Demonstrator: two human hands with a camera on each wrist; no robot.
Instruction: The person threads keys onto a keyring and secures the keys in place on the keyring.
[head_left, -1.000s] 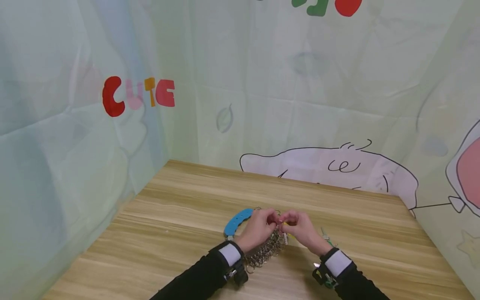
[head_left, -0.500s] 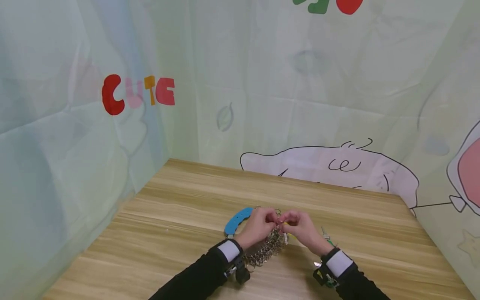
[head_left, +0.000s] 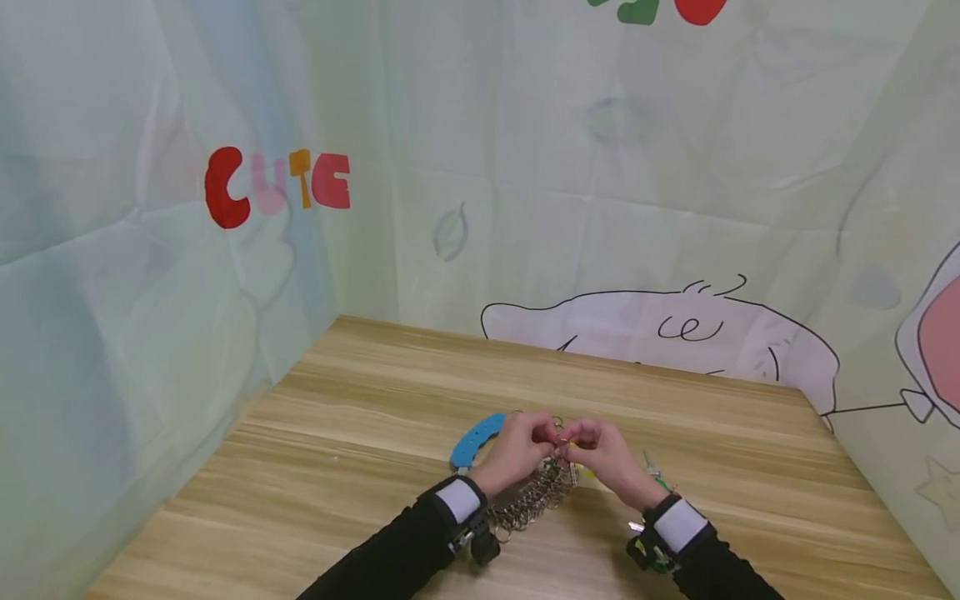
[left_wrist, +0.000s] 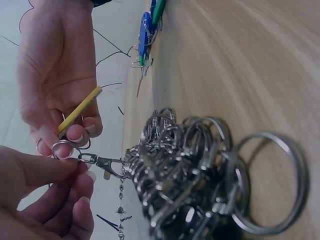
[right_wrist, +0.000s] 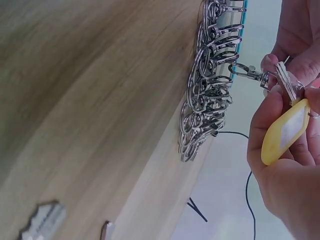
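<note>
My left hand [head_left: 517,450] and right hand [head_left: 603,458] meet fingertip to fingertip over a bunch of metal split rings [head_left: 528,504]. In the left wrist view, the left thumb and fingers pinch a small split ring [left_wrist: 64,149] beside a swivel clasp [left_wrist: 107,164] that leads to the bunch. The right fingers pinch that ring from the other side. From the right hand hangs a yellow key tag [right_wrist: 272,142] with silver keys [right_wrist: 287,82] beside it. A curved blue band [head_left: 476,440] carries the bunch and is partly hidden behind the left hand.
On the wooden table [head_left: 360,517], more keys with green and blue tags [left_wrist: 145,35] lie near the right wrist. A loose key [right_wrist: 44,220] shows low in the right wrist view. Printed cloth walls [head_left: 525,208] stand along the table's left and back edges.
Both hands keep pinching at nearly the same spot, with only slight finger shifts. The head view has tilted a little.
</note>
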